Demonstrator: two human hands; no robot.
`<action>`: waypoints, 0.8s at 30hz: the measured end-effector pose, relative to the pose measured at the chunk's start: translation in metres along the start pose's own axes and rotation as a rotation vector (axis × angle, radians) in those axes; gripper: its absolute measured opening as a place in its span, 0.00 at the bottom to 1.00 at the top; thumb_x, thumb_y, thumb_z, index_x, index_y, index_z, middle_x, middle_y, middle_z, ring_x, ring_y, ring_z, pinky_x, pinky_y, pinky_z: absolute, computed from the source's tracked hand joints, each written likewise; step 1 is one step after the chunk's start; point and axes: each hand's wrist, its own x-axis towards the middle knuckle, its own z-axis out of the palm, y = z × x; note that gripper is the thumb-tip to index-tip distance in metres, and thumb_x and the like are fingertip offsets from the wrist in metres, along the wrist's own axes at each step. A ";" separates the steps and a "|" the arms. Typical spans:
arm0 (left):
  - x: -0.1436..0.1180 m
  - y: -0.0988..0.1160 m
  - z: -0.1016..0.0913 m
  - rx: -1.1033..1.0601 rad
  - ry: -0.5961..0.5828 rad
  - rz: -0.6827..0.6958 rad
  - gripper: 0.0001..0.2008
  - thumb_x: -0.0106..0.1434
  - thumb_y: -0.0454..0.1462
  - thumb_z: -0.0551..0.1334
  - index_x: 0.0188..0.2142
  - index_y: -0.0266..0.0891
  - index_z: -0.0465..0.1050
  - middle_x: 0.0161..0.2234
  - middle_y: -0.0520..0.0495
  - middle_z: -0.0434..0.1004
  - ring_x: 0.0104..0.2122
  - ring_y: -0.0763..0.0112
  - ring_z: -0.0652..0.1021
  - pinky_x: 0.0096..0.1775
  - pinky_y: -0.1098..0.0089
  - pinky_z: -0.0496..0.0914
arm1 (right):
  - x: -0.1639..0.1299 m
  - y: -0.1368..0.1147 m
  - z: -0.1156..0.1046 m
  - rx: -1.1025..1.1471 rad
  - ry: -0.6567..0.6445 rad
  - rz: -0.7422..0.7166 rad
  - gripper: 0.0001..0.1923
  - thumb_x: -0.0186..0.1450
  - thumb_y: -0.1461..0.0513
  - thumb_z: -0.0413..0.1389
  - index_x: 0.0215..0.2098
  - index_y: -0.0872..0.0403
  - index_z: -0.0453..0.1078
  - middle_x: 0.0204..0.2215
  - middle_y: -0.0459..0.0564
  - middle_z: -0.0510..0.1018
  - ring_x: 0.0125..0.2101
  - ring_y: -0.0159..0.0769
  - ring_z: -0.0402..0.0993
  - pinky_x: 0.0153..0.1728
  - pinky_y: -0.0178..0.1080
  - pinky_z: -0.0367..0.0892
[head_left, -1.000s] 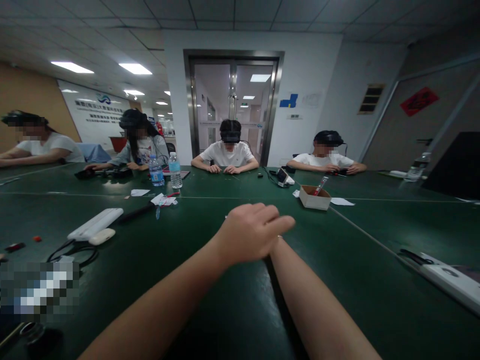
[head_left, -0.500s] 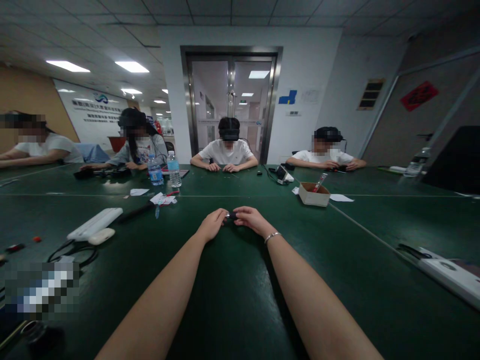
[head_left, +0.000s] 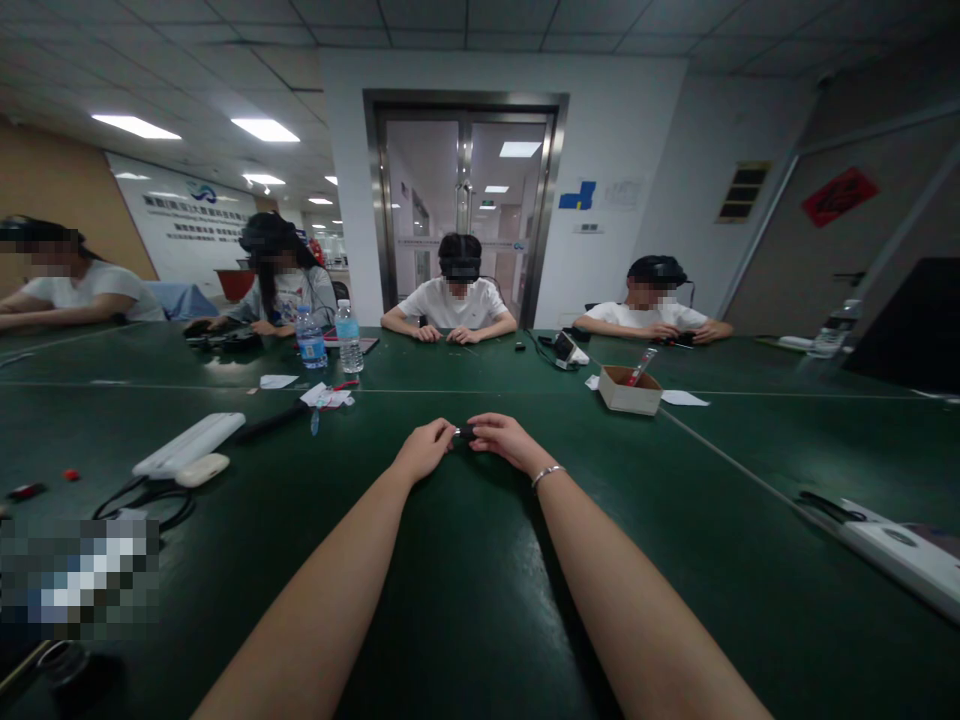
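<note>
Both hands pinch one small dark object point(head_left: 465, 432) between their fingertips, the left hand point(head_left: 425, 449) closed on its left end and the right hand point(head_left: 504, 440) on its right, low over the green table point(head_left: 465, 600); what the object is cannot be told. A thin bracelet point(head_left: 547, 475) circles the right wrist. Farther off stand a cardboard box point(head_left: 628, 391) to the right, two water bottles point(head_left: 330, 338) to the left, and a white power strip point(head_left: 189, 444) at left.

Table layout, seen from the wearer's seat

Left hand point(head_left: 424, 450) and right hand point(head_left: 504, 438) meet on the table point(head_left: 465, 590), a small object point(head_left: 466, 432) between their fingertips. Power strip point(head_left: 189, 444) well left; cardboard box point(head_left: 630, 391) behind and right; two water bottles point(head_left: 330, 338) behind and left; four people along the far edge.
</note>
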 end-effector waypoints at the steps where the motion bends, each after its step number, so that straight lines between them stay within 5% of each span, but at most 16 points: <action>1: 0.000 0.000 0.000 -0.006 -0.005 -0.003 0.20 0.63 0.50 0.45 0.35 0.41 0.68 0.28 0.51 0.72 0.28 0.71 0.72 0.34 0.70 0.65 | 0.000 0.000 0.000 0.000 0.003 -0.001 0.10 0.58 0.74 0.54 0.38 0.61 0.68 0.29 0.52 0.76 0.23 0.29 0.76 0.28 0.30 0.74; 9: 0.000 0.002 0.000 -0.024 0.034 0.016 0.13 0.59 0.44 0.55 0.41 0.41 0.66 0.35 0.49 0.72 0.30 0.72 0.72 0.33 0.71 0.65 | -0.004 -0.004 0.003 -0.008 0.005 0.004 0.10 0.60 0.75 0.52 0.39 0.63 0.68 0.27 0.51 0.75 0.23 0.29 0.76 0.28 0.29 0.74; 24: -0.002 0.007 -0.001 0.018 -0.003 0.001 0.18 0.62 0.49 0.47 0.34 0.40 0.69 0.30 0.50 0.73 0.30 0.70 0.72 0.35 0.71 0.65 | -0.001 -0.001 0.000 -0.009 -0.015 0.001 0.11 0.58 0.75 0.53 0.39 0.62 0.68 0.29 0.52 0.75 0.24 0.30 0.76 0.28 0.30 0.74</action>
